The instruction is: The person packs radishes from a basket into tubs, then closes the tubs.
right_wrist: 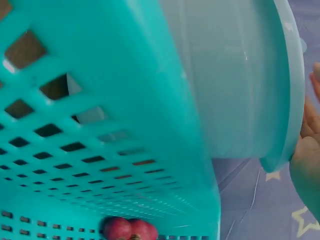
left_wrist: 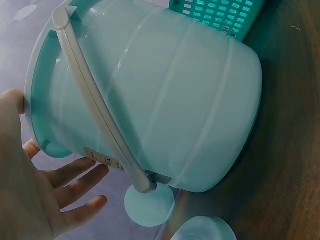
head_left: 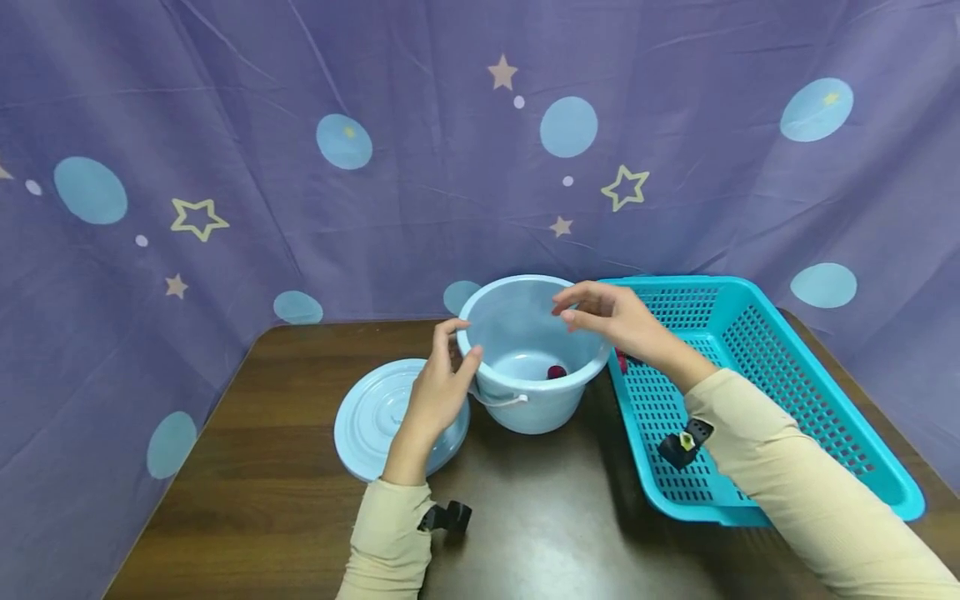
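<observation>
A light blue bucket (head_left: 543,408) with a white handle (left_wrist: 95,95) stands upright on the table. Inside, on its bottom, lies a small dark red round thing (head_left: 557,372); its kind is too small to tell. At the bucket's left rim my left hand (head_left: 438,387) touches the edge, thumb and fingers spread; the left wrist view shows fingers (left_wrist: 82,182) along its outer side. My right hand (head_left: 611,317) hovers over the right part of the opening, fingers loosely bent, with nothing visible in it. A matching round lid (head_left: 363,417) lies left of the bucket, partly behind my left hand.
To the right of the bucket stands a turquoise perforated basket (head_left: 817,400). Red round fruit-like things (right_wrist: 117,229) lie in it, partly hidden by my right arm in the head view. A purple patterned curtain (head_left: 420,208) hangs behind the wooden table (head_left: 247,467).
</observation>
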The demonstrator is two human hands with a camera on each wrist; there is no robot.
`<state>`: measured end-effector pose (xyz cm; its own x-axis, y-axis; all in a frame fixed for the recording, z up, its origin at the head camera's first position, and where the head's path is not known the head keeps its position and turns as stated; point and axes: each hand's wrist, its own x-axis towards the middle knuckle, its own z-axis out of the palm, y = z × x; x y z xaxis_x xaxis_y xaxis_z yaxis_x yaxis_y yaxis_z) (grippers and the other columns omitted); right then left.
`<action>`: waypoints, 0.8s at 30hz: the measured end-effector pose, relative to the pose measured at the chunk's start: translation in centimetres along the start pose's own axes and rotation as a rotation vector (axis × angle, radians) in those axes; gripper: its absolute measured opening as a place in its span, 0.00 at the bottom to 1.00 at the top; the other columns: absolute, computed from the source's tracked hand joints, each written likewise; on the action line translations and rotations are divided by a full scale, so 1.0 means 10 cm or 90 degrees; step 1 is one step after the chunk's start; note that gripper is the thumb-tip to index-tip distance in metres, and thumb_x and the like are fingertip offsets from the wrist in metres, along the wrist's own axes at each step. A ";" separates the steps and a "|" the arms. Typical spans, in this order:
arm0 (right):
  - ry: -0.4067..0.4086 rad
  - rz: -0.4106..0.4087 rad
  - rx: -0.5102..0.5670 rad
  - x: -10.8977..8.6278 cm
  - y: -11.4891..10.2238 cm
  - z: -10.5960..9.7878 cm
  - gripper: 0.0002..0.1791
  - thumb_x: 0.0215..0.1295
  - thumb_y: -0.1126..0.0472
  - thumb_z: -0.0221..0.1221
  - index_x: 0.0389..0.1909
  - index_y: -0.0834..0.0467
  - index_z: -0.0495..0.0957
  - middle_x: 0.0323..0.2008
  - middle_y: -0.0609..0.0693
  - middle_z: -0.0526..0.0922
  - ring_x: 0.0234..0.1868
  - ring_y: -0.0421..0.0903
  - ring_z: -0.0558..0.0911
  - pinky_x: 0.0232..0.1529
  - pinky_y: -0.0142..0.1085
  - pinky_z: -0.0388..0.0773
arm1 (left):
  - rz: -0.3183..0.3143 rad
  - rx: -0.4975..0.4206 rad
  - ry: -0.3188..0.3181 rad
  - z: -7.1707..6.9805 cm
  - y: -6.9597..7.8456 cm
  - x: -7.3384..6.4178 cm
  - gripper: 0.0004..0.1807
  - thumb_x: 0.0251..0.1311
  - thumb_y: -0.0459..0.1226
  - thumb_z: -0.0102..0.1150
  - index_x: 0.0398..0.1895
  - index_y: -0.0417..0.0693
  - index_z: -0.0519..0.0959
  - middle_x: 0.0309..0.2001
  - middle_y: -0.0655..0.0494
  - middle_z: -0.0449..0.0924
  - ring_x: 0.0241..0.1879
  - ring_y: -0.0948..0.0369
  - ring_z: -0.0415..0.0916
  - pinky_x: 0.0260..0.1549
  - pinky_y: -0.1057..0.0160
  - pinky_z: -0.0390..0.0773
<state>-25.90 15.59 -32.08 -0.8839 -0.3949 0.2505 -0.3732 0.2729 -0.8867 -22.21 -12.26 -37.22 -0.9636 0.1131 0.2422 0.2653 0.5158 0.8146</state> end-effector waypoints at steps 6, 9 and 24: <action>0.153 -0.038 0.093 -0.08 0.16 -0.14 0.08 0.70 0.64 0.59 0.46 0.62 0.80 0.41 0.51 0.84 0.41 0.49 0.83 0.47 0.34 0.79 | 0.002 0.001 -0.006 -0.01 -0.01 0.00 0.25 0.72 0.55 0.47 0.68 0.67 0.59 0.62 0.56 0.73 0.57 0.55 0.75 0.51 0.44 0.72; 0.214 -0.045 0.096 -0.11 0.26 -0.27 0.05 0.70 0.69 0.55 0.43 0.65 0.77 0.36 0.47 0.82 0.37 0.45 0.82 0.44 0.31 0.79 | 0.000 0.003 -0.006 -0.02 -0.01 0.00 0.25 0.71 0.56 0.46 0.67 0.68 0.58 0.62 0.56 0.72 0.57 0.55 0.75 0.50 0.43 0.72; 0.020 0.202 -0.170 -0.38 0.85 -0.78 0.25 0.71 0.56 0.59 0.65 0.63 0.70 0.62 0.63 0.73 0.60 0.60 0.73 0.58 0.60 0.68 | -0.008 0.004 -0.013 -0.02 0.00 0.00 0.25 0.71 0.58 0.45 0.68 0.69 0.58 0.63 0.57 0.71 0.57 0.54 0.73 0.50 0.43 0.72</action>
<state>-27.89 26.22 -37.54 -0.9735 -0.2288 -0.0032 -0.1374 0.5958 -0.7913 -22.21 -12.48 -37.13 -0.9673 0.1239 0.2212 0.2531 0.5227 0.8140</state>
